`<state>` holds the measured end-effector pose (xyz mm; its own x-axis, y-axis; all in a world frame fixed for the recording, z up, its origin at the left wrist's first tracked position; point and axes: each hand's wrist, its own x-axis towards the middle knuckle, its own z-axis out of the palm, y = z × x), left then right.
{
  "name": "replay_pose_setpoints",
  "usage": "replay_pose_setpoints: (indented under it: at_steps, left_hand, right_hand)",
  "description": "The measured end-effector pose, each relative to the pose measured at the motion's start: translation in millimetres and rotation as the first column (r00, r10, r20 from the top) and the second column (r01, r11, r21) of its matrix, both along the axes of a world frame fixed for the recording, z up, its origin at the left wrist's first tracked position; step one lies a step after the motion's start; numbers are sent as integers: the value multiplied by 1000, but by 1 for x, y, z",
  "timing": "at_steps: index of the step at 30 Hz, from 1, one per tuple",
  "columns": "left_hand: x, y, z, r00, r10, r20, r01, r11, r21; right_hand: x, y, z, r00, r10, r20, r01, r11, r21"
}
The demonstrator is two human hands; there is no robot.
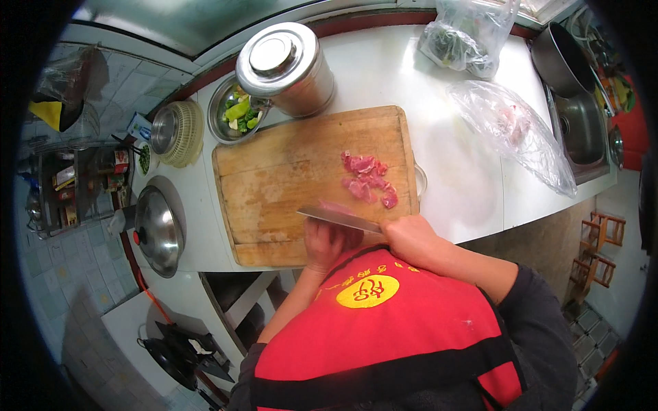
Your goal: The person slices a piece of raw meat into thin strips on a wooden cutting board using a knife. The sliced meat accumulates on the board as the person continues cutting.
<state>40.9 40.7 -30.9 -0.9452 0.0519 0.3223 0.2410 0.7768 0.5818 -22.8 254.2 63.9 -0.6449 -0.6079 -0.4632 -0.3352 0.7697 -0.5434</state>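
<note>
My right hand grips a kitchen knife near the front right of a wooden cutting board. The fist hides its handle, and the blade points left. Beside the blade, my left hand presses on a piece of raw meat, which the knife and hand partly cover. A thin slice of meat shows just beyond the blade. Farther back on the board's right side lies a loose pile of cut raw meat.
Behind the board stand a lidded metal pot and a steel bowl of cut green vegetables. A domed lid rests at left. To the right are plastic bags, a dark pot and a sink. A wok sits lower left.
</note>
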Motion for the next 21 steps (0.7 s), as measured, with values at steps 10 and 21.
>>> replay_pose_setpoints:
  at_steps: [10, 21]
  left_hand:
    - [3, -1, -5, 1000, 6, 19, -6, 1000, 22]
    - [-2, -3, 1, 1000, -10, 15, 9, 1000, 17]
  right_hand:
    - [-3, 22, 24, 994, -22, 109, 17, 999, 51]
    - [-21, -36, -8, 997, 74, 7, -74, 997, 2]
